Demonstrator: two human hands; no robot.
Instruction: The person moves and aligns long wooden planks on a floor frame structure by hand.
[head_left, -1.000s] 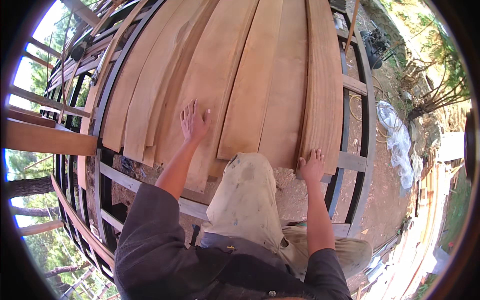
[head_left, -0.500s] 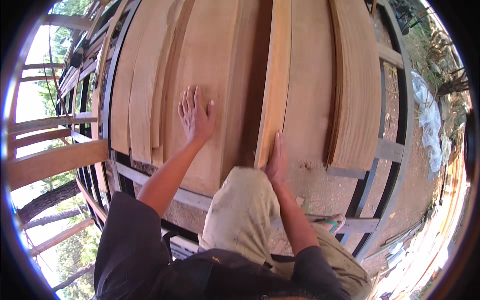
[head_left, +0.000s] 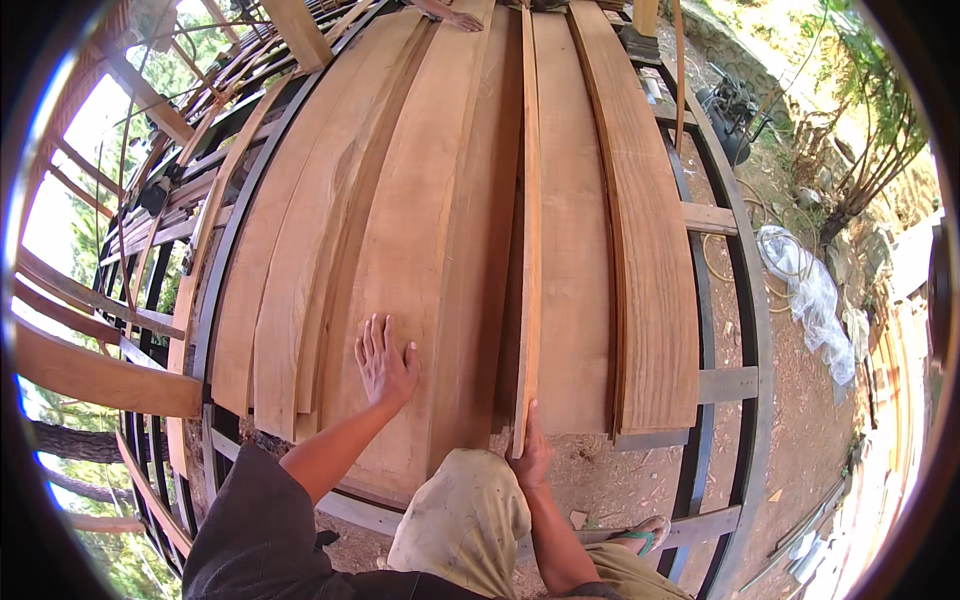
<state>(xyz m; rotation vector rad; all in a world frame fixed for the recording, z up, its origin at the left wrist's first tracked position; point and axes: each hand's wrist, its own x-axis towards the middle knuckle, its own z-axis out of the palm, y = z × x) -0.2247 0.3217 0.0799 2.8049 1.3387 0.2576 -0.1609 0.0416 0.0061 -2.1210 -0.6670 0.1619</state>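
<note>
My left hand (head_left: 387, 365) lies flat with its fingers spread on a wide wooden plank (head_left: 400, 250). My right hand (head_left: 533, 448) is closed around the near end of a board (head_left: 531, 250) that stands on its narrow edge. Its fingers press along the board's right side, and its thumb is hidden. A dark gap runs along the left of this upright board. My bent knee (head_left: 462, 515), in light trousers, is close to the near ends, between my arms.
More planks (head_left: 650, 260) lie stacked at the right, others (head_left: 285, 270) at the left, all on a metal frame (head_left: 755, 400). At the far end another person's hand (head_left: 463, 20) rests on a plank. Clear plastic sheeting (head_left: 810, 300) lies on the ground at right.
The view has tilted up, bringing the planks' far end and another person's hand into sight. My left hand stays flat on its plank, and my right hand stays at the upright board's near end.
</note>
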